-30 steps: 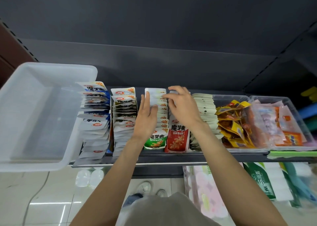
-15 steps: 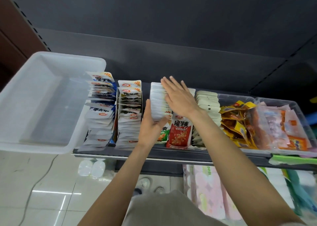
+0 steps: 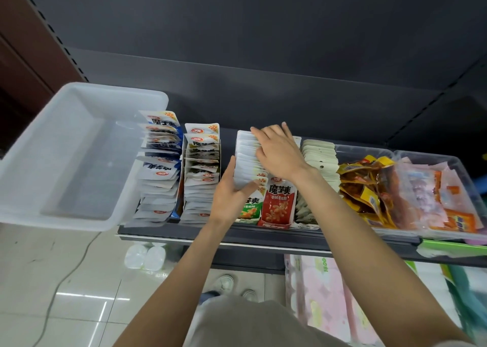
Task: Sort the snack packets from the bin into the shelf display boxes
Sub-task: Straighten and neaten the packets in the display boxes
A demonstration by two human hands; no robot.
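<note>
A row of green snack packets (image 3: 245,159) stands upright in a display box on the dark shelf (image 3: 263,237). My left hand (image 3: 228,191) presses flat against the row's left side, thumb across its front. My right hand (image 3: 279,151) lies with straight fingers on the packet tops, over the neighbouring red packet row (image 3: 279,204). Left of these stand a blue-and-white packet row (image 3: 159,167) and a black-and-white packet row (image 3: 201,172). The white plastic bin (image 3: 63,156) at the far left holds no packets that I can see.
A cream packet row (image 3: 320,159) stands right of my hands. Two clear tubs hold yellow packets (image 3: 366,185) and pink-orange packets (image 3: 434,196). Below the shelf are pink tissue packs (image 3: 324,294), white bottles (image 3: 145,257) and a cable (image 3: 66,280) on the tiled floor.
My left hand moved from the top of the green row to its left side. My right hand flattened and slid toward the back of the rows. The camera view shifted slightly.
</note>
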